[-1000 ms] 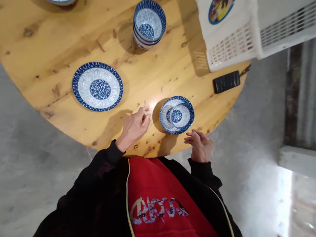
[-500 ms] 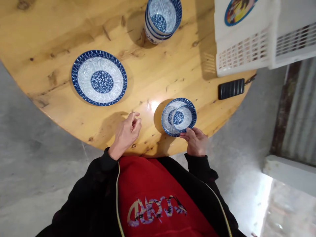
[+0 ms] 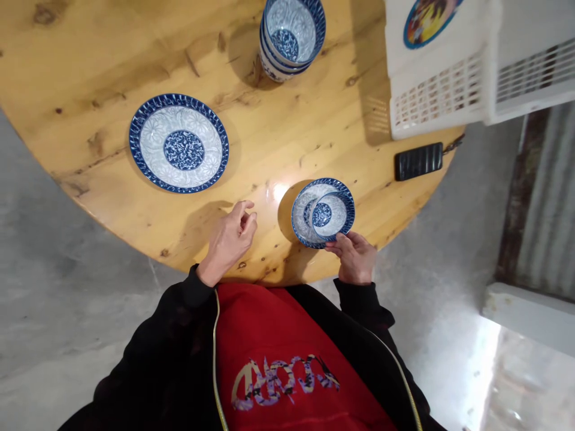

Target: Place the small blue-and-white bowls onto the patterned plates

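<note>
**Right hand** (image 3: 354, 258): fingers (image 3: 345, 242) curved against the near rim of the nested dishware, partly closed; firmness of hold cannot be told.

**Held or touched item:** small blue-and-white bowl (image 3: 335, 214), sitting off-centre and slightly tilted inside a blue-and-white shallow dish (image 3: 306, 215). Bowl and dish stand together on the table, near the near edge, right of centre.

**Left hand** (image 3: 228, 244): fingers loosely curled, holding nothing, over the near edge of the table, to the left of the dish and apart from it.

**Surroundings:** round pine table (image 3: 90, 78), knotted and varnished. Left of centre lies a larger blue-and-white plate (image 3: 178, 143). At the far side stands a stack of blue-and-white bowls (image 3: 291, 39). Far right, a white plastic crate (image 3: 438, 90) overlaps the table edge, with a black rectangular object (image 3: 418, 161) just beside it. Black sleeves (image 3: 371, 305) and a red front with a printed motif (image 3: 283, 383) fill the near foreground, above a grey concrete floor (image 3: 67, 239).
</note>
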The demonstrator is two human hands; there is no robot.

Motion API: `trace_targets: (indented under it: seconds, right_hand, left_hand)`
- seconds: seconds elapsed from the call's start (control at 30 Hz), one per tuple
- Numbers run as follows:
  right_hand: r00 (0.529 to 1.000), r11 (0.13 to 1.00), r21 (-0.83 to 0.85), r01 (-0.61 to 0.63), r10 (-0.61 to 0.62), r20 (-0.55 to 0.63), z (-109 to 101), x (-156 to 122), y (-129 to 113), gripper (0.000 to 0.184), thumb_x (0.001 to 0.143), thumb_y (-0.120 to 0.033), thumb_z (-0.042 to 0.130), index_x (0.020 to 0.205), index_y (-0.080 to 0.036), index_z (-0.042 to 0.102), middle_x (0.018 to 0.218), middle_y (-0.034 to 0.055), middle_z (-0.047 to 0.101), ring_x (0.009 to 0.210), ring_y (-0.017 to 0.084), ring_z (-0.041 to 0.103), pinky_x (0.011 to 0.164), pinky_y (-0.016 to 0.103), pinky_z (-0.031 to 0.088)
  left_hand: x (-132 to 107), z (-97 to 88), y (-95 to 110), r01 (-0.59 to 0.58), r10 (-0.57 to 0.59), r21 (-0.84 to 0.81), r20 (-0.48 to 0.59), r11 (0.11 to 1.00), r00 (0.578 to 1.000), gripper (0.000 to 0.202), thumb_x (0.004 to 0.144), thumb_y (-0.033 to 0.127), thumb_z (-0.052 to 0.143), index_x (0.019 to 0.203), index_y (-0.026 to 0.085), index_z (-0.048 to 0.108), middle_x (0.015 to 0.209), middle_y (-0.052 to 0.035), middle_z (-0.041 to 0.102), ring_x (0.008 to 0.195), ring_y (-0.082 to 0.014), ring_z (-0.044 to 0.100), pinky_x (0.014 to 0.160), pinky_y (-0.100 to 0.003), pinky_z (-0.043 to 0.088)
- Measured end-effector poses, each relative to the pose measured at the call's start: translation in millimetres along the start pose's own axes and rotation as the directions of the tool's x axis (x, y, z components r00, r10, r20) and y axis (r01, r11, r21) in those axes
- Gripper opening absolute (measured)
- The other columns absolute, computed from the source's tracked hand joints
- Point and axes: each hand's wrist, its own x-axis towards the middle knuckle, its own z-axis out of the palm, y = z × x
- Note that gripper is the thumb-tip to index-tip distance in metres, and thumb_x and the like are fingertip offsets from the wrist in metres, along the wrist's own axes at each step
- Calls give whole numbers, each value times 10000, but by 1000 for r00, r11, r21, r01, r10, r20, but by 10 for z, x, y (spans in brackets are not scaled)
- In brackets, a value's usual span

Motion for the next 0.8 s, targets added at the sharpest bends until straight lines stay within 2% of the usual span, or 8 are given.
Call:
trace_targets:
  seconds: [0.13,0.27,0.37,0.47,0.53,0.63,0.8]
  right_hand:
    - [1000,1000,-18,23,-22,17,3,3,16,349,662,-400,810,811,-164,601,590,-23,640,486,147,658,457,254,584]
    - [1000,1000,-19,21,-21,7,-38,-16,9,442,666,-490,830,864,-161,611,591,-30,646,500,132,648,465,240,578]
    - [999,1000,6,22,-22,-25,-106,-126,-43,501,686,-522,817,955,-140,638,666,-17,686,525,110,649,505,228,580]
    - [998,998,8,55,-55,-32,-175,-333,-93,483,726,-500,802,1017,-140,665,735,-6,709,548,100,651,541,234,582]
    - [997,997,15,80,-80,9,-201,-496,-99,460,750,-491,792,1034,-147,678,757,-1,708,557,103,648,548,242,576]
    - [986,996,22,86,-88,139,-201,-731,-57,437,788,-508,757,1035,-154,688,785,15,703,574,116,643,544,258,569]
    - [921,995,-2,95,-87,380,-144,-966,117,464,799,-567,715,1004,-151,698,785,41,707,590,140,638,553,277,566]
  left_hand:
    - [-29,3,20,17,-17,22,6,1000,1000,265,965,316,467,1176,212,590,768,11,678,623,-119,567,624,-257,431]
    - [-79,6,-5,28,-29,25,7,999,1000,272,959,305,477,1179,196,597,763,11,680,600,-112,545,624,-252,415]
    - [-129,4,-35,24,-24,24,-10,999,1000,291,958,305,471,1186,178,599,758,9,672,613,-118,555,633,-250,411]
    - [-202,-28,-43,40,-39,31,-17,999,999,315,961,309,452,1202,167,597,744,8,664,627,-130,577,641,-252,413]
    - [-276,-72,-32,51,-49,68,-28,996,998,322,958,304,447,1203,164,602,735,7,664,633,-139,591,652,-259,413]
    - [-448,-149,-1,76,-70,150,-46,986,997,325,950,300,444,1185,159,619,722,3,665,642,-154,604,658,-269,404]
    - [-884,-156,55,165,-157,217,-52,962,986,340,950,301,420,1192,168,618,769,-6,709,645,-159,613,659,-272,401]
